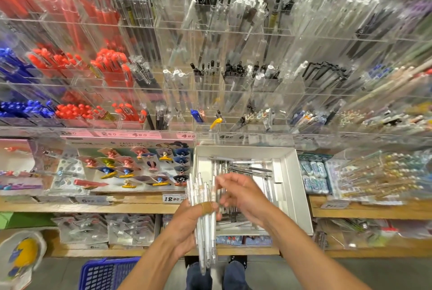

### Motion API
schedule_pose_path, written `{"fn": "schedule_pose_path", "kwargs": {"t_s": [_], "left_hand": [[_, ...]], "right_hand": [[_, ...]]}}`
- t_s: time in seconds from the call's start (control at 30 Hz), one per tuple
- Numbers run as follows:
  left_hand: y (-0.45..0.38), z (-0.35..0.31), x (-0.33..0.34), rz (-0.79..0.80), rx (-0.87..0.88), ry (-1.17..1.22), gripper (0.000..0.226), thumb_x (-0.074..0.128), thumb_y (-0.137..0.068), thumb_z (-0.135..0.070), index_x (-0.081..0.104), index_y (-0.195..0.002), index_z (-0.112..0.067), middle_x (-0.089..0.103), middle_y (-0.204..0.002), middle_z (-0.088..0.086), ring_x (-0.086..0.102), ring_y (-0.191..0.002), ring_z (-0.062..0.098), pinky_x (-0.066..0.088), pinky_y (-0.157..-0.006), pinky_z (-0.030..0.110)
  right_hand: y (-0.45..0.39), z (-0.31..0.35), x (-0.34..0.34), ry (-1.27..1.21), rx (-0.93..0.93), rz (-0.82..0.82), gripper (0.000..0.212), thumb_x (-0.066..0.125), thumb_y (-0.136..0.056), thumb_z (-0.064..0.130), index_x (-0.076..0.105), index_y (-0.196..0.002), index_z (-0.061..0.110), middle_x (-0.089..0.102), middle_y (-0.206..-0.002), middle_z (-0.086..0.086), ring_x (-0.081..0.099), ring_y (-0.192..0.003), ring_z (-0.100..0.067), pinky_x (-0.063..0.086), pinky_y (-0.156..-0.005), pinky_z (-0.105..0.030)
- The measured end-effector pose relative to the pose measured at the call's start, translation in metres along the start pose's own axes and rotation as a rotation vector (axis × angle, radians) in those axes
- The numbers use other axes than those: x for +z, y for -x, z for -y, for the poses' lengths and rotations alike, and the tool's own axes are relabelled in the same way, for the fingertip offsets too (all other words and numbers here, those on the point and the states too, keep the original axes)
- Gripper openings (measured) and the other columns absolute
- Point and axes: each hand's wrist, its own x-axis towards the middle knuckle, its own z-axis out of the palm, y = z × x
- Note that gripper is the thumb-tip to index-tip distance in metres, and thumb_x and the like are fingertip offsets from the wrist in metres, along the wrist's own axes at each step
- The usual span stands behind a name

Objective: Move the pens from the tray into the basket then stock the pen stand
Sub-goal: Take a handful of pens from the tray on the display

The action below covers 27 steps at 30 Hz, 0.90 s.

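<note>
At the far left of the floor, a blue basket (106,272) with a grid wall stands below the wooden shelf (93,206), partly cut off by the lower edge of the view. Above it, the clear pen stand (210,30) rises in tiers of acrylic compartments: blue and red pens on the left, black, white and clear ones through the middle, and mixed colours to the right.

Near the centre, the left hand (184,226) holds a bundle of clear white pens (205,219) upright; its fingers are wrapped round the middle of the bundle, and a tan bandage shows on the thumb. The tops of the pens stand above the hand and their lower ends hang below it, over the person's dark trousers.

Just to the right, the right hand (243,198) meets the bundle from the side, its fingers (224,181) loosely curled and touching the upper part of the pens; I cannot tell whether it grips one of them.

Behind both hands the white tray (297,186) sits on the shelf edge, with more clear pens lying loose inside it, mostly along its middle and upper part.
</note>
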Motion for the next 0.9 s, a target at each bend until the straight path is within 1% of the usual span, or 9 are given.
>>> {"fn": "schedule_pose_path", "kwargs": {"t_s": [0.07,0.13,0.2,0.27,0.47,0.57,0.67,0.8,0.9], "left_hand": [[0.000,0.000,0.000,-0.038,-0.024,0.033,0.079,0.086,-0.059,-0.001,0.049,-0.127,0.018,0.068,-0.076,0.021,0.068,-0.058,0.025,0.057,-0.050,0.032],[0.001,0.000,-0.002,-0.063,-0.033,0.068,0.099,0.093,-0.054,-0.001,0.039,-0.136,0.016,0.068,-0.080,0.020,0.067,-0.060,0.025,0.056,-0.049,0.031],[0.002,-0.001,-0.007,-0.092,-0.027,0.105,0.119,0.095,-0.046,-0.002,0.030,-0.144,0.013,0.068,-0.088,0.021,0.068,-0.064,0.026,0.056,-0.050,0.031],[0.004,0.000,-0.011,-0.105,-0.017,0.105,0.123,0.097,-0.042,-0.007,0.031,-0.143,0.014,0.068,-0.090,0.019,0.068,-0.066,0.025,0.056,-0.051,0.031],[0.009,0.001,-0.022,-0.190,-0.023,0.086,0.107,0.097,-0.041,-0.014,0.046,-0.132,0.013,0.066,-0.089,0.019,0.068,-0.067,0.024,0.055,-0.052,0.031],[0.011,0.002,-0.027,-0.207,-0.017,0.090,0.097,0.094,-0.047,-0.013,0.049,-0.129,0.013,0.067,-0.087,0.019,0.068,-0.066,0.024,0.055,-0.051,0.031],[0.012,0.004,-0.031,-0.197,-0.010,0.111,0.079,0.086,-0.063,-0.006,0.049,-0.130,0.013,0.066,-0.084,0.019,0.067,-0.064,0.024,0.054,-0.050,0.031],[0.016,0.003,-0.035,-0.206,0.000,0.131,0.065,0.080,-0.067,-0.004,0.053,-0.124,0.012,0.064,-0.086,0.019,0.066,-0.069,0.026,0.055,-0.050,0.033],[0.021,0.002,-0.038,-0.183,0.011,0.146,0.051,0.079,-0.069,-0.006,0.060,-0.113,0.009,0.064,-0.083,0.018,0.065,-0.067,0.024,0.057,-0.054,0.034]], "right_hand": [[-0.025,0.003,-0.028,0.035,0.043,-0.319,0.020,0.065,-0.089,0.015,0.065,-0.108,0.008,0.070,-0.097,-0.006,0.064,-0.065,-0.014,0.054,-0.064,-0.022],[-0.050,0.005,-0.060,0.090,0.099,-0.660,0.012,0.059,-0.091,0.005,0.064,-0.102,0.001,0.069,-0.094,-0.008,0.065,-0.064,-0.015,0.056,-0.065,-0.025],[-0.069,0.006,-0.082,0.129,0.160,-0.814,0.011,0.055,-0.093,0.005,0.062,-0.089,-0.003,0.067,-0.081,-0.012,0.062,-0.049,-0.013,0.051,-0.048,-0.022],[-0.082,0.004,-0.095,0.180,0.240,-0.839,0.014,0.054,-0.093,0.004,0.063,-0.086,-0.003,0.064,-0.073,-0.012,0.056,-0.041,-0.014,0.039,-0.035,-0.020],[-0.108,0.001,-0.102,0.197,0.313,-0.894,0.015,0.057,-0.090,-0.004,0.067,-0.099,-0.009,0.065,-0.080,-0.015,0.049,-0.041,-0.013,0.028,-0.026,-0.012],[-0.114,0.005,-0.100,0.169,0.337,-0.871,0.015,0.051,-0.093,-0.002,0.064,-0.098,-0.009,0.063,-0.080,-0.016,0.050,-0.040,-0.013,0.029,-0.026,-0.013],[-0.116,0.005,-0.099,0.088,0.350,-0.847,0.015,0.045,-0.095,-0.001,0.059,-0.099,-0.002,0.059,-0.082,-0.015,0.049,-0.034,-0.013,0.029,-0.026,-0.013],[-0.109,0.002,-0.097,0.009,0.349,-0.855,0.012,0.050,-0.094,0.004,0.060,-0.088,0.003,0.059,-0.068,-0.010,0.046,-0.028,-0.008,0.033,-0.029,-0.013],[-0.091,-0.001,-0.088,-0.060,0.309,-0.739,0.008,0.052,-0.092,0.001,0.060,-0.095,-0.001,0.057,-0.065,-0.010,0.047,-0.036,-0.011,0.037,-0.033,-0.018]]}}
